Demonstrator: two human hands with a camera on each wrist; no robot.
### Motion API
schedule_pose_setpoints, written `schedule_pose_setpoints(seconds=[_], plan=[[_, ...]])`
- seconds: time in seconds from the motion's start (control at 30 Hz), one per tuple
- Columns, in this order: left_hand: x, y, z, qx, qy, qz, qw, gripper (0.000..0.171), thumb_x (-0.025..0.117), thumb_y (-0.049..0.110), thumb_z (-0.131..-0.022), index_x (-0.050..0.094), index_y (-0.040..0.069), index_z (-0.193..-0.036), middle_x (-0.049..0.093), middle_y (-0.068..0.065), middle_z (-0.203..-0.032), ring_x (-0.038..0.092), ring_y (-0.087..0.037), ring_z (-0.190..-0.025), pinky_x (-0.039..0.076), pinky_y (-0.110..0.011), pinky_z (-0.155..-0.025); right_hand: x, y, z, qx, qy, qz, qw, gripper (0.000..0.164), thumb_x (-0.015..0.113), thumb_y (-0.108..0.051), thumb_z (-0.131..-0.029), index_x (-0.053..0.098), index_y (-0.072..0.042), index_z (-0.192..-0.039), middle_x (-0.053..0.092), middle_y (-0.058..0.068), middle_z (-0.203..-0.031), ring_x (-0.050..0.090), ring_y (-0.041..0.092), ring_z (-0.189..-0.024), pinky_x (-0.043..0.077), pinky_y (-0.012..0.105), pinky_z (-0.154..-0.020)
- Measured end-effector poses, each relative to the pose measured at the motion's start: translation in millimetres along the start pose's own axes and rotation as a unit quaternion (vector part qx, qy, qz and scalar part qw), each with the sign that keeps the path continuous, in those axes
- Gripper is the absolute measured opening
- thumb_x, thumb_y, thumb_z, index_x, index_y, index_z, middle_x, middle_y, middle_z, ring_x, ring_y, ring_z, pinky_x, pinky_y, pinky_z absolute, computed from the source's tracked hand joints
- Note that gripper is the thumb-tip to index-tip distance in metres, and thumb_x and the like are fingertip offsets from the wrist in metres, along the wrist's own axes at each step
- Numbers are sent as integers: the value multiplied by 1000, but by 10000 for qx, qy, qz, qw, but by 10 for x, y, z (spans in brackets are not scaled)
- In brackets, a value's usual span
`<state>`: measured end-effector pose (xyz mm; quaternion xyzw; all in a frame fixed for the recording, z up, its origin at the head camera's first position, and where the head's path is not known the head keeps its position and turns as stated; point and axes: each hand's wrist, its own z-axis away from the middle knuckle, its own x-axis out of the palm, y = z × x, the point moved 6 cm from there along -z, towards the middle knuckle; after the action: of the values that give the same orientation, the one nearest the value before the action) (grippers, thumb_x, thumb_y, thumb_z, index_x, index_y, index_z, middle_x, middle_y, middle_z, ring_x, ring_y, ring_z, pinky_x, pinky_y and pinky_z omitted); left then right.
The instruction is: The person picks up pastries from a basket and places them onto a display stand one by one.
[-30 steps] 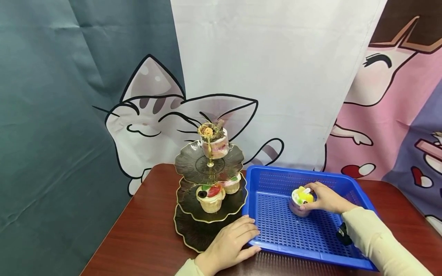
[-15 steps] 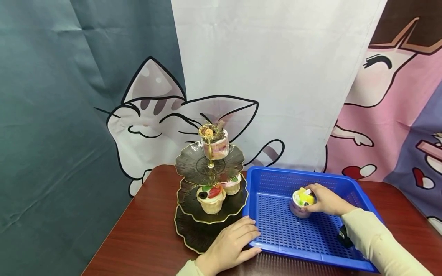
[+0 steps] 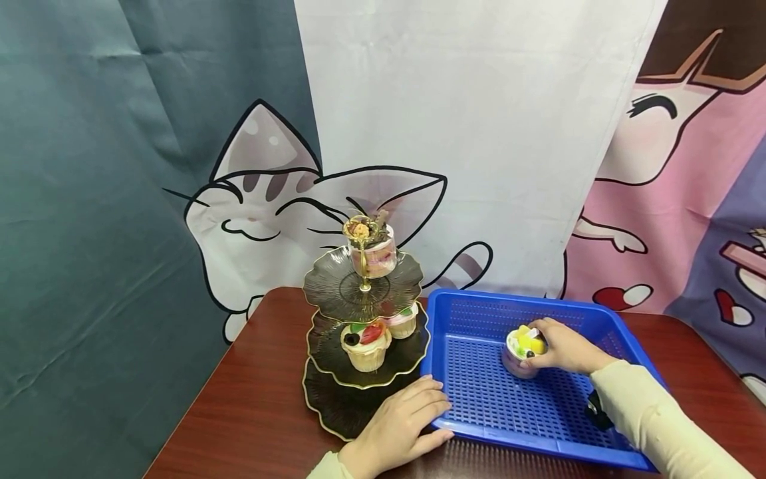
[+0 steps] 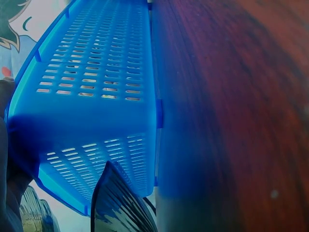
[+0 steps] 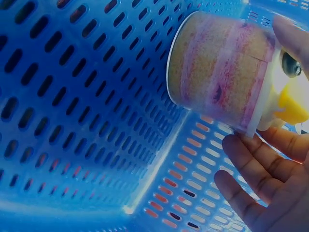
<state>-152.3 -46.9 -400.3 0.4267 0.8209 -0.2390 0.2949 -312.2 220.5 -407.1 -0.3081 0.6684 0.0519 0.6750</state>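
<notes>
My right hand holds a clear cup of layered cake inside the blue basket. Yellow fruit pieces and a dark berry top it. Thumb and fingers span the cup's upper part; in the right wrist view pink and tan layers show through the side of the cake cup. Whether its base touches the basket floor, I cannot tell. My left hand rests over the basket's front left corner, its fingers extended across the rim. In the left wrist view, that hand shows only partly at the edge.
Left of the basket stands a three-tier stand with gold-edged dark plates. A chocolate-topped cake cup is on its top tier. A fruit cupcake and a pink-topped cupcake sit on the middle tier. Printed curtains hang behind the table.
Over the last second both hands stay almost in place. The cake cup under my right hand has barely shifted, and the view has moved very slightly.
</notes>
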Motion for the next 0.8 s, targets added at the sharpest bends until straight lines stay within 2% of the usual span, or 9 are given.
schedule_pose_setpoints(seconds=[0.57,0.8], plan=[[0,-4,3,-14,8,3,10000,27,69,37,-86,70,13,-100,69,3,-104,61,-12,-113,42,-29,-112,10,-7,-12,54,62,173,9998,66,83,-41,-65,60,7,-104,61,8,-93,53,12,-78,48,25,-63],[-3,4,-1,-8,-8,-17,10000,27,70,37,-86,70,13,-100,69,3,-103,61,-11,-112,41,-28,-112,-96,-49,-4,1,334,138,9993,65,83,-41,-65,61,6,-104,61,8,-94,55,13,-80,51,27,-67]])
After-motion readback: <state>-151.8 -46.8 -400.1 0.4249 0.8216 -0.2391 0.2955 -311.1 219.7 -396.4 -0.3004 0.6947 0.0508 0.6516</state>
